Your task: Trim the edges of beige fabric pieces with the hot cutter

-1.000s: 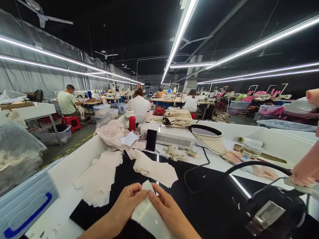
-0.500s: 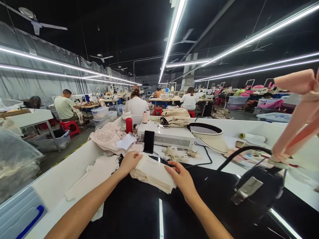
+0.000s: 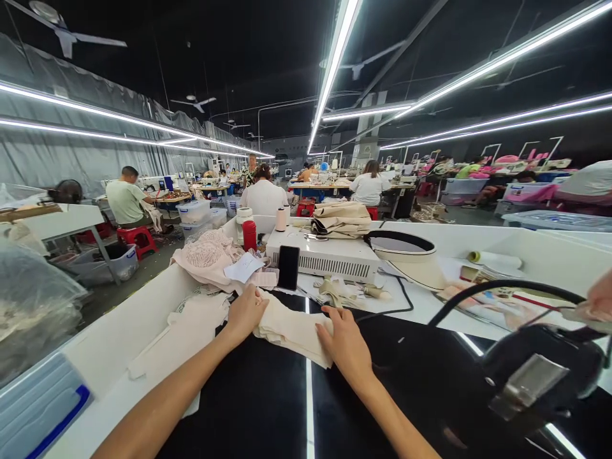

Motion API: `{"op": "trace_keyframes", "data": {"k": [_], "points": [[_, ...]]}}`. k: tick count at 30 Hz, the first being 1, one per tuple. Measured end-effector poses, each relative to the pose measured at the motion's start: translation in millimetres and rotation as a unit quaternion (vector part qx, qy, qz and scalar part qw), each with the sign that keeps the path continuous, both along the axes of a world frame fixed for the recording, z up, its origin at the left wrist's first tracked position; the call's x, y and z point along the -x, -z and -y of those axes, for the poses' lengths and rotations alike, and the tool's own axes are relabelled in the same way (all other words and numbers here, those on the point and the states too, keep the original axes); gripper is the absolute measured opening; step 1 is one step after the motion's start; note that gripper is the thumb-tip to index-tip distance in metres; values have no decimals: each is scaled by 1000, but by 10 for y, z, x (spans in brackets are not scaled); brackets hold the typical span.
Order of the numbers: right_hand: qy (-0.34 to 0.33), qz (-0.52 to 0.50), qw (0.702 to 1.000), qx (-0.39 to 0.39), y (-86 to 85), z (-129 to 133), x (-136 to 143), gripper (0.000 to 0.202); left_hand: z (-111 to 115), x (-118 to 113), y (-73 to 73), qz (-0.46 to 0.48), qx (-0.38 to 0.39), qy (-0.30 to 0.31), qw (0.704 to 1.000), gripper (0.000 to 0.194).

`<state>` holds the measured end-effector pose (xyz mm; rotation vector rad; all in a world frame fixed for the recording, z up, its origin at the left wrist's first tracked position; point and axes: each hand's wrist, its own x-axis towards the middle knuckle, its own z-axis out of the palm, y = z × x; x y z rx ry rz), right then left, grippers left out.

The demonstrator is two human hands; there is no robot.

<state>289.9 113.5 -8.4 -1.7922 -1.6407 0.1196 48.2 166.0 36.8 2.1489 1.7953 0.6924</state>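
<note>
A stack of thin cream fabric pieces [image 3: 292,329] is held above the glossy black tabletop [image 3: 248,408]. My left hand [image 3: 245,317] pinches its left end, fingers closed. At the other end, my right hand [image 3: 348,347] grips the stack between thumb and fingers. The layers look slightly uneven along the lower edge. A black phone [image 3: 288,268] leans upright against a white vented box [image 3: 329,255], just beyond the stack. Left of my left hand lie pale pink fabric pieces [image 3: 191,331].
A black device with a metal plate [image 3: 535,382] and a curved black cable [image 3: 478,287] occupies the right side. Behind are a visor [image 3: 415,264], fabric scraps [image 3: 342,293], a red bottle [image 3: 249,236] and folded beige material [image 3: 342,220]. Several people sit at sewing tables farther off.
My left hand has turned and closed more over the stack's end; my right fingers grip its other end more closely. The black device appears farther right, and the pink strips have mostly left view.
</note>
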Motion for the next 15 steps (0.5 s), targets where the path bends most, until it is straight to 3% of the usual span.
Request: {"op": "trace_keyframes", "data": {"k": [4,8,12,15], "points": [[-31,75,996,-34,-17,83,81,31,34,-52,-58,-26,-80,80,993,13],[-83,125,988,-41,31,119,168,21,42,-109,38,-57,-87,152,983,9],[-125,151,980,-44,70,154,196,20,54,-91,127,-71,-70,154,983,11],[-156,148,975,-53,34,240,207,23,83,53,64,-69,-69,134,986,17]]}}
